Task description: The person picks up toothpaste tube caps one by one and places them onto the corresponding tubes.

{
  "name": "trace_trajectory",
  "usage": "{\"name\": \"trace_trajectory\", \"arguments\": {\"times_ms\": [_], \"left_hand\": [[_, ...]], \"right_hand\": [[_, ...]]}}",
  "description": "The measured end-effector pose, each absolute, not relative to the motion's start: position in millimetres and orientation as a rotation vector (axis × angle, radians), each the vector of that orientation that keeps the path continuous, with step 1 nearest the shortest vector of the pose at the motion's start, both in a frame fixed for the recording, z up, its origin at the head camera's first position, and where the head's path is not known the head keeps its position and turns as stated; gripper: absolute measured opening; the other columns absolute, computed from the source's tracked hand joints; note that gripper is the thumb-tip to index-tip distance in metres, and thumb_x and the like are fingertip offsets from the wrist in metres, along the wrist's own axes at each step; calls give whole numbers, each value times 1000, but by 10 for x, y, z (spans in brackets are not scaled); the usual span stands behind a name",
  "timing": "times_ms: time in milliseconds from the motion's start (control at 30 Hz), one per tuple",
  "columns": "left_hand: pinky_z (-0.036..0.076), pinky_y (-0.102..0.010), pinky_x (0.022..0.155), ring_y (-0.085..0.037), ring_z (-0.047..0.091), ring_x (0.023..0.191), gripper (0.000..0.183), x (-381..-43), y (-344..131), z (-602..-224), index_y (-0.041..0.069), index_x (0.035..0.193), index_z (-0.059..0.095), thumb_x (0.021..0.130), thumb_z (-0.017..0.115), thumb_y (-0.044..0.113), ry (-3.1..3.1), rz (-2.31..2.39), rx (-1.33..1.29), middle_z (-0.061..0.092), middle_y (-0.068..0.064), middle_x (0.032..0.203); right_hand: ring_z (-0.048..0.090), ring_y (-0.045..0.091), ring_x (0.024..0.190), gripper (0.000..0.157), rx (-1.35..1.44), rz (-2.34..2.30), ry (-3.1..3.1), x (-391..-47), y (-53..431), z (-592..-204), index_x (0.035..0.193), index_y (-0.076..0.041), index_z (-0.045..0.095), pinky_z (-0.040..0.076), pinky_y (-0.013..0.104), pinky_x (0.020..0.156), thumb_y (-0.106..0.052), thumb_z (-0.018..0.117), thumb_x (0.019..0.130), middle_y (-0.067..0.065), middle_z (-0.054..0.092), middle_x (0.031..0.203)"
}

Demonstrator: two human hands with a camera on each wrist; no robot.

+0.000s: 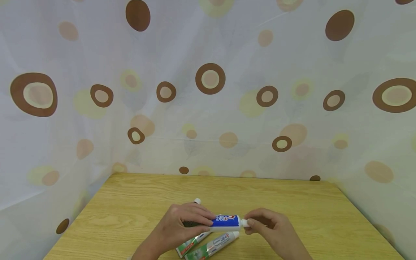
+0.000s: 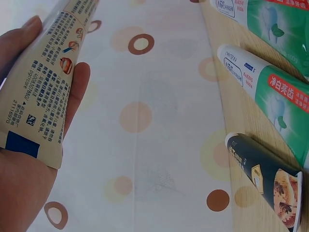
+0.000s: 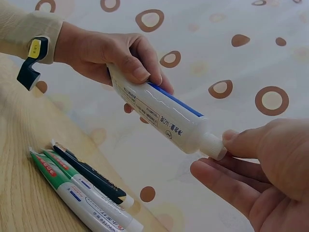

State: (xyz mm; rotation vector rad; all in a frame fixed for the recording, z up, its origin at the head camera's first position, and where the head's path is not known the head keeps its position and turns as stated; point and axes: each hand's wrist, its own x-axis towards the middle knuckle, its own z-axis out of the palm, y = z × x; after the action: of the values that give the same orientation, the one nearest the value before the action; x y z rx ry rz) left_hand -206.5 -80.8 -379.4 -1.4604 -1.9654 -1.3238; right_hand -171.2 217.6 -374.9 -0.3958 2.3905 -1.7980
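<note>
A white and blue toothpaste tube [image 1: 225,224] is held above the table in my left hand [image 1: 182,224], its fingers over the top and the thumb below. Its white cap [image 3: 212,146] points to the right, toward my right hand [image 1: 274,227]. The thumb and fingertips of that hand pinch the cap. In the left wrist view the back of the tube [image 2: 41,82] shows printed text, and the flat end lies by the palm. Whether the cap is loose on the neck cannot be seen.
Two green and white toothpaste tubes [image 1: 212,246] lie side by side on the wooden table [image 1: 130,202] beneath the hands. Next to them lies a black toothpaste tube [image 2: 263,176]. A spotted curtain [image 1: 227,119] surrounds the table's back and sides.
</note>
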Motion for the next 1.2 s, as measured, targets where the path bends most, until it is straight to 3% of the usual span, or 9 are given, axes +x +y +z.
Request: {"name": "trace_trajectory", "arguments": {"times_ms": [233,433,633,933,1200], "left_hand": [[59,-31,88,-14,72,102,14,-2063,-815,-3792,7,101,79,87,75,9,-1978,-1322,-1453,77,-5,105],[58,-31,90,-14,72,101,15,-2060,-824,-3786,8,101,79,87,75,10,-1994,-1312,-1436,77,-5,106],[58,-32,90,-14,72,102,15,-2057,-821,-3792,7,101,79,87,75,9,-1981,-1322,-1442,77,-5,106],[59,-31,87,-15,72,102,14,-2055,-818,-3787,8,101,79,87,75,9,-1960,-1325,-1459,77,-6,105],[59,-31,88,-15,72,102,14,-2059,-816,-3780,7,101,79,87,75,9,-1966,-1320,-1457,77,-6,106]], "right_hand": [[71,16,97,33,-426,-1763,2456,-1713,2146,-3746,116,-3,66,59,26,84,-28,66,96,16,68,113],[67,15,107,30,-536,-1788,2408,-1703,2149,-3741,118,-1,62,57,24,88,-17,69,93,21,60,123],[70,20,95,28,-518,-1757,2414,-1709,2163,-3757,114,-1,63,58,25,84,-22,66,96,18,65,113],[71,20,84,36,-479,-1809,2315,-1731,2169,-3766,117,6,61,61,34,79,-26,57,101,14,69,97],[69,14,103,30,-530,-1785,2447,-1692,2143,-3743,119,-3,63,58,25,86,-23,66,96,16,64,119]]}}
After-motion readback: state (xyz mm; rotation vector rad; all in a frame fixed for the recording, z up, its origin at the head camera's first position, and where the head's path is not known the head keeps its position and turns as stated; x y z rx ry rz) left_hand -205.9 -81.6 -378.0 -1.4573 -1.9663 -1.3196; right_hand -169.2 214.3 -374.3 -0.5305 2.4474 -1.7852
